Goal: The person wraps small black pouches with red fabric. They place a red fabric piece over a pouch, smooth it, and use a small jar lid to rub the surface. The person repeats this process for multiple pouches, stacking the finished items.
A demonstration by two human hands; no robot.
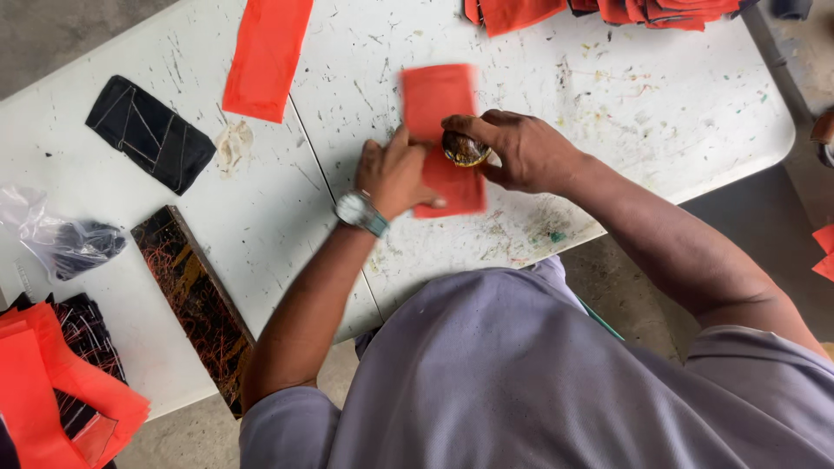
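- White folding table (678, 122): scuffed and paint-flecked, with a centre seam running down it; it carries everything below.
- Stack of orange fabric pieces (43, 399): at the near left corner, lying over dark striped cloth.
- Second heap of orange pieces (608, 10): at the far edge, partly cut off by the frame.
- Long dark slab (195, 300) with reddish streaks: lies diagonally by the near left edge, overhanging it.
- Loose orange strip (265, 56): far left of centre, flat, apart from the hands.
- Black stitched fabric piece (149, 133): flat, left of that strip.
- Clear plastic bag (61, 239) with something dark inside: at the left edge.
- Orange rectangle (439, 104): the worked piece, flat at table centre, long axis running away from the person; near half partly covered by both hands.
- Right hand (526, 152): fingers curled closed around a small round brownish object (466, 149), pressing it onto the rectangle near its right edge. What the object is cannot be told.
- Left hand (395, 174): fingers together and flat, palm down, pinning the rectangle's left edge; holds nothing. Wristwatch (360, 211) on that wrist.
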